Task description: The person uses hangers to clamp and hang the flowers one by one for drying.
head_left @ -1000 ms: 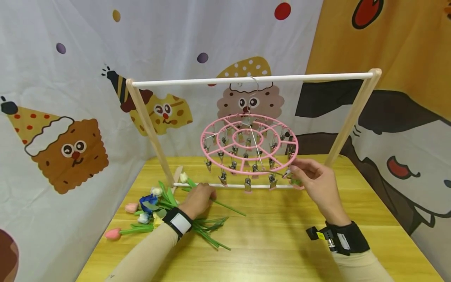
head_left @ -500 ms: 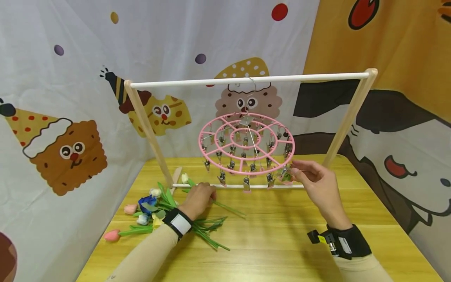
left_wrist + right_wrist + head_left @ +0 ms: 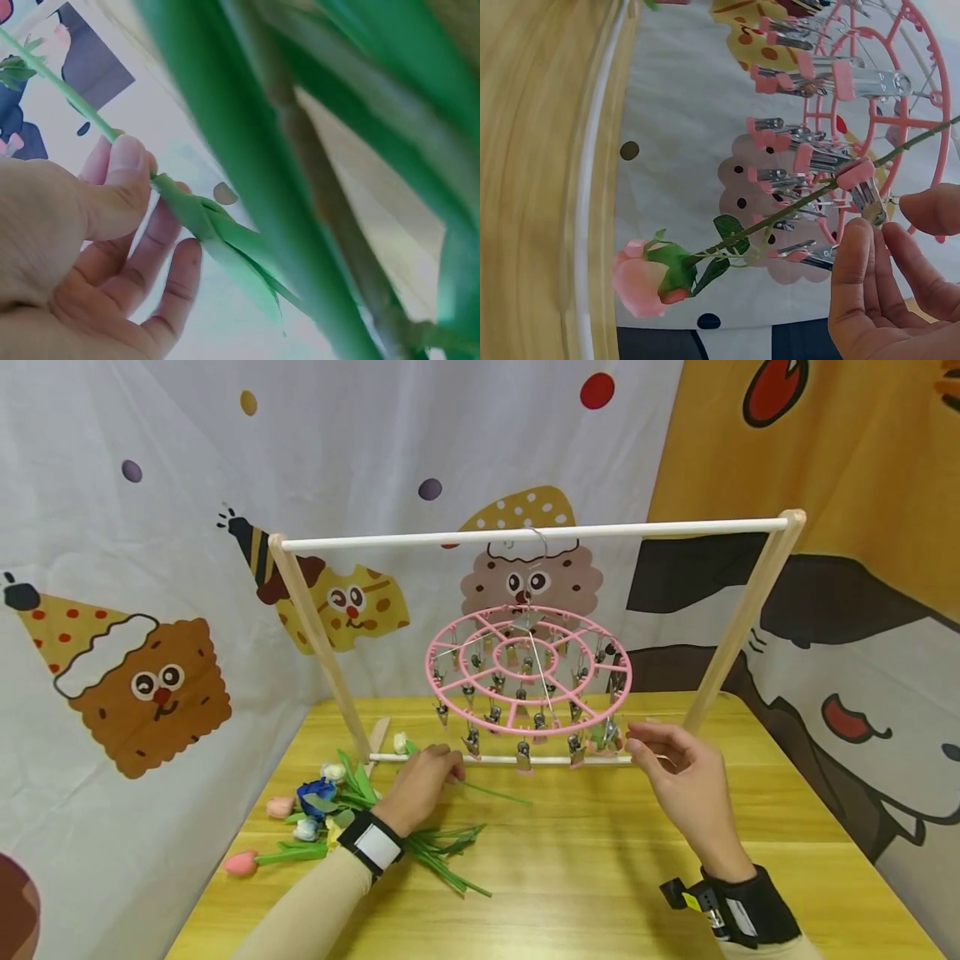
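A pink round clip hanger (image 3: 528,668) hangs with several metal clips under its rings. My right hand (image 3: 686,777) is beside its right edge, fingertips right at one clip (image 3: 866,196). In the right wrist view that clip bites the stem of a pink rose (image 3: 641,281); thumb and fingers are parted on either side of the clip. My left hand (image 3: 427,785) pinches the green stem of a white tulip (image 3: 401,743) low over the table. The left wrist view shows thumb and forefinger on this stem (image 3: 75,97), with its bloom out of view.
A rack with a white top bar (image 3: 420,538) and wooden legs carries the hanger. Under my left wrist lies a pile of artificial flowers, with a blue rose (image 3: 317,795) and a pink tulip (image 3: 241,863). A printed curtain (image 3: 360,435) stands behind the wooden table (image 3: 570,877).
My right thumb and fingers have parted and drawn slightly right and down from the clip, which hangs at the hanger's edge with the rose stem. My left hand has shifted slightly, its tulip stem turning.
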`<act>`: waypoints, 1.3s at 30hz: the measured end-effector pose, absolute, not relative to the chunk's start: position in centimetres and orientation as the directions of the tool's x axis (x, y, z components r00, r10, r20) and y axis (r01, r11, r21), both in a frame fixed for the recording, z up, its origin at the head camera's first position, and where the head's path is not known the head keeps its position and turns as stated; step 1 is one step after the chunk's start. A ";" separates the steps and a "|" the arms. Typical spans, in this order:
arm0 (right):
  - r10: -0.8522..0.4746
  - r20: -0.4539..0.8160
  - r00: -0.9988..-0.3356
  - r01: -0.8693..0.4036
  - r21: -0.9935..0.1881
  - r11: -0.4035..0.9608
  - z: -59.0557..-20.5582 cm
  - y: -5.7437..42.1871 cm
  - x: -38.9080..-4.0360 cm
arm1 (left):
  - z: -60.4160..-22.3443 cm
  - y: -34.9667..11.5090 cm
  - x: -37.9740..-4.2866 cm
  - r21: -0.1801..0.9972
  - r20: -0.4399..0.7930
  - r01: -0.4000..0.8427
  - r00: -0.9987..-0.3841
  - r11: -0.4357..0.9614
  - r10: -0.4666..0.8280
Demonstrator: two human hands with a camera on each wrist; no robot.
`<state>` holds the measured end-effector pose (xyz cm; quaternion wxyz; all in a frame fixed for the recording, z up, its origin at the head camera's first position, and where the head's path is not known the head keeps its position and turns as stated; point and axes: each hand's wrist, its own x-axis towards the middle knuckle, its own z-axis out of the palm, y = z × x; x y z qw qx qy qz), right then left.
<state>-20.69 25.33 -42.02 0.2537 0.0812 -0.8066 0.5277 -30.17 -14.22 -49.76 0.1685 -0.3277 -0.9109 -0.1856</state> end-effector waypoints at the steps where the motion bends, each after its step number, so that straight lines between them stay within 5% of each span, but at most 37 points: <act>1: 0.139 0.500 -0.855 -0.399 -0.805 0.440 -42.1 25.2 -20.5 | -49.7 -14.2 -30.1 0.230 0.433 0.665 -0.724 0.711 0.537; 21: -0.050 0.662 -0.748 -0.593 -0.632 0.500 -43.2 20.9 -18.3 | -46.9 -14.4 -26.8 0.208 0.552 0.704 -0.658 0.679 0.513; 39: -0.051 0.665 -0.745 -0.582 -0.610 0.538 -42.8 19.9 -18.5 | -45.0 -14.2 -24.0 0.393 0.671 0.755 -0.626 0.525 0.398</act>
